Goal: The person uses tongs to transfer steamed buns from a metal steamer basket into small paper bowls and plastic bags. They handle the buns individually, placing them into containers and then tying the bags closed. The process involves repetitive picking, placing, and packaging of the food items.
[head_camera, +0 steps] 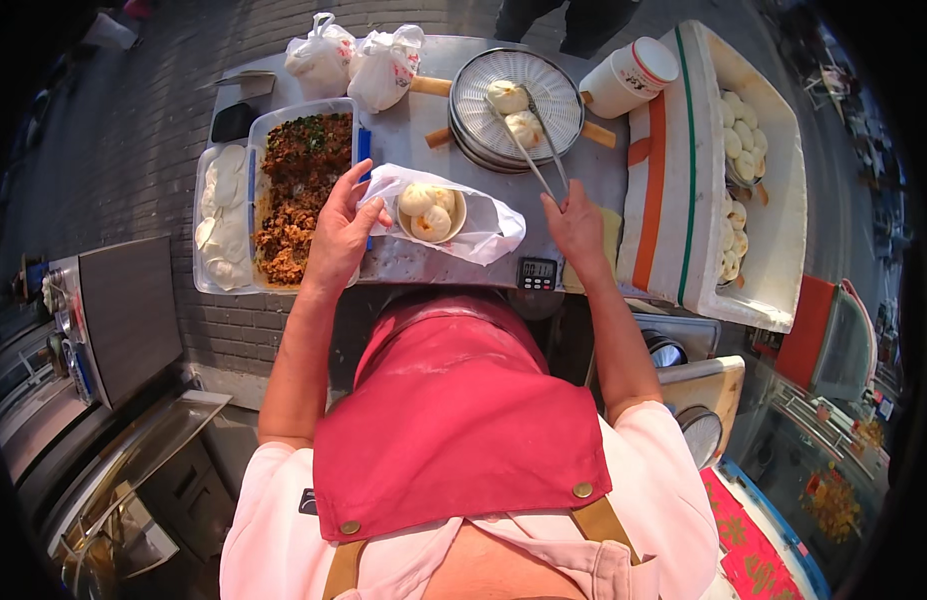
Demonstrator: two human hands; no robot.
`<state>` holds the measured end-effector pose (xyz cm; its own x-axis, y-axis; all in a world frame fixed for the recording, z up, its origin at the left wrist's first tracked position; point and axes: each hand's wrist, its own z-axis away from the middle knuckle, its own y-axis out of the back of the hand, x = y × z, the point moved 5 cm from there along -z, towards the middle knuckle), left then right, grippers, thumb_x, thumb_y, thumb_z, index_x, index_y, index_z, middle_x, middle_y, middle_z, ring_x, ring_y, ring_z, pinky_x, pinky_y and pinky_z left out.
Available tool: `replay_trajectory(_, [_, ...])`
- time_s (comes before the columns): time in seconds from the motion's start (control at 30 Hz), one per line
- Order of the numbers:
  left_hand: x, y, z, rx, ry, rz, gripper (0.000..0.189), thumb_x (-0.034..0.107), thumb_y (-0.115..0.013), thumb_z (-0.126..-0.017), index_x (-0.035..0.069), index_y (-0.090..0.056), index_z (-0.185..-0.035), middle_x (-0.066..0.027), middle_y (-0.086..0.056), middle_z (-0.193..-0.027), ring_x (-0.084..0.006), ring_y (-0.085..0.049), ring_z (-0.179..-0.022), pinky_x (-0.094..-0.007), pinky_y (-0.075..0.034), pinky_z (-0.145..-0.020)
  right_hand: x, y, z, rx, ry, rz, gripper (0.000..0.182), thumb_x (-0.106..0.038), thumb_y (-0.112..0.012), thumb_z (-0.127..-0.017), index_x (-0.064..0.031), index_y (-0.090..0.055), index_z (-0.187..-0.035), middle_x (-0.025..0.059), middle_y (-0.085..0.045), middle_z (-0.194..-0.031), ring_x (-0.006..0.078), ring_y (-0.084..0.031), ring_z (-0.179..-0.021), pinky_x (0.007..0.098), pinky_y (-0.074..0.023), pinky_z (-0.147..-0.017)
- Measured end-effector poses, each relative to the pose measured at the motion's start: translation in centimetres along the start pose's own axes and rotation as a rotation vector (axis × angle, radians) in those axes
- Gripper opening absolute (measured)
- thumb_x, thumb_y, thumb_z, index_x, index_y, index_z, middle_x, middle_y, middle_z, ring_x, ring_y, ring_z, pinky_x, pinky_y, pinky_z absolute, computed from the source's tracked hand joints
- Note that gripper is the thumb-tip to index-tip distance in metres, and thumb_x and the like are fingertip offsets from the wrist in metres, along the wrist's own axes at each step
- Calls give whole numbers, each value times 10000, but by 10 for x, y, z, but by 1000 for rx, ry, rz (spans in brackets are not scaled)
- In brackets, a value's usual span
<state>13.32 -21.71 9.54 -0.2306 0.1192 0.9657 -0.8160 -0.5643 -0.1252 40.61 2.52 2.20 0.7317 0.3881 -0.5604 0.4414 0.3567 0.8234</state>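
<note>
My left hand point(348, 217) pinches the edge of a white plastic bag point(493, 229) spread around a small paper bowl point(461, 216). Several steamed buns point(429, 210) sit in that bowl. In my right hand point(573, 223) is a pair of metal tongs point(549, 154). The tips of the tongs lie on either side of a bun point(523, 130) on the round steamer rack point(561, 82); whether they press on it I cannot tell. A second bun point(507, 97) rests just beyond it on the same rack.
At left stand a tub of minced filling point(291, 202) and a tray of dough wrappers point(227, 202). Tied plastic bags point(388, 71) and a white bucket point(621, 82) line the far side. A foam box point(763, 112) holds more buns at right. A digital timer point(537, 274) lies near the front edge.
</note>
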Motion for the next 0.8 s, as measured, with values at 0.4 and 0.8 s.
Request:
replay_trajectory(0.4, [-1, 7, -17, -46, 76, -18, 520, 72, -604, -1051, 1, -441, -1540, -65, -651, -1181, -74, -574, -801, -232, -511, -777, -51, 50, 55, -282, -296, -812, 253, -276, -719, -1003, -47, -624, -960, -25, -538, -668, 62, -494, -472, 245, -395, -419])
replay_trajectory(0.8, [-9, 3, -22, -263, 40, 110, 527, 42, -507, -1054, 26, -406, -1572, -64, -589, -1258, -80, -597, -863, -268, -508, -899, -159, -3, 209, -383, -818, -1204, 285, -287, -696, -1014, -86, -544, -881, -2, -511, -679, 51, -460, -480, 237, -374, -411])
